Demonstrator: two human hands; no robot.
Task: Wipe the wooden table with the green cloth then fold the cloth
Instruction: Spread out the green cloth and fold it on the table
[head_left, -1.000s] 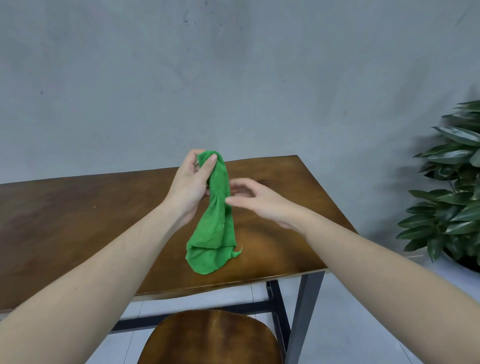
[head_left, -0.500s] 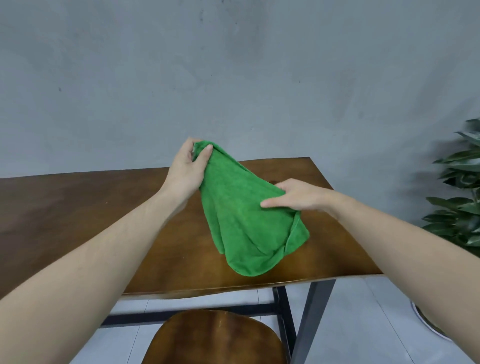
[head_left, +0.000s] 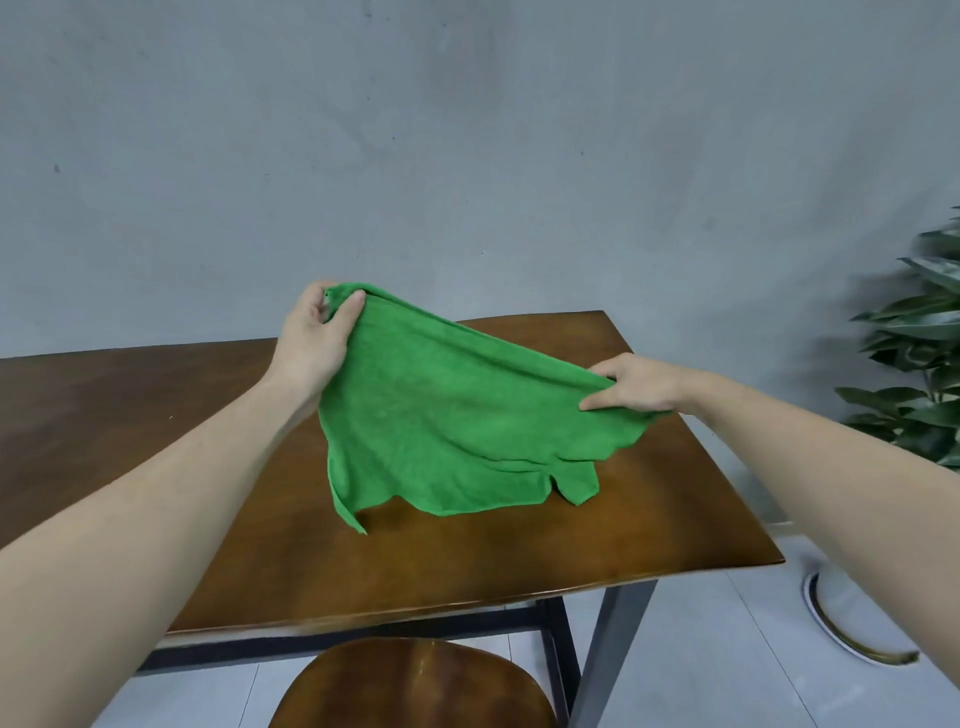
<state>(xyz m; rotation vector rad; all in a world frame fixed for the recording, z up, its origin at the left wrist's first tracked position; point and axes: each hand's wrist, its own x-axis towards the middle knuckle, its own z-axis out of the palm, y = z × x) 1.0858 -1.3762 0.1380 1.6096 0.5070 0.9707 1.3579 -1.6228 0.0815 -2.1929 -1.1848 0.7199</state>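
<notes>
A second ago the green cloth (head_left: 457, 415) hung as a narrow bunched rope from the left hand (head_left: 311, 338); now it is spread out wide between both hands, since the right hand (head_left: 636, 387) has drawn its side out toward the right edge of the bench (head_left: 156, 415). The left hand's grip pinches one upper corner between thumb and curled fingers, held high above the wooden top. The right hand's grip pinches the opposite side lower down, thumb on top; whether its fingers underneath close fully round the fabric I cannot quite tell. The cloth's long axis now runs from the raised left corner down and right to the lower right corner, a sloping line across the bench. Its loose lower edge droops in folds, and the hanging tips seem to brush the bench top near the middle. A wooden chair seat (head_left: 415, 686) sits below the near edge, and a leafy plant (head_left: 914, 364) stands at the right.
</notes>
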